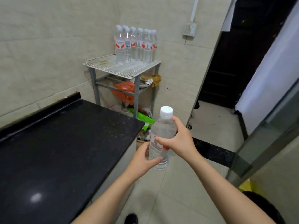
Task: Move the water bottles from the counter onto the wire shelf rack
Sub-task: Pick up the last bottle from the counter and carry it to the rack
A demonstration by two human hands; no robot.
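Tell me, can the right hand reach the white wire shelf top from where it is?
Probably not yet: the right hand grips the clear plastic water bottle well short of the white wire shelf top. The path looks free.

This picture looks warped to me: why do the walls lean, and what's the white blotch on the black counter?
Head view: the wide-angle lens bends straight lines, so the beige tiled walls lean; the blotch is glare, probably a lamp's, on the glossy black stone counter; the held clear plastic water bottle with white cap looks sharp.
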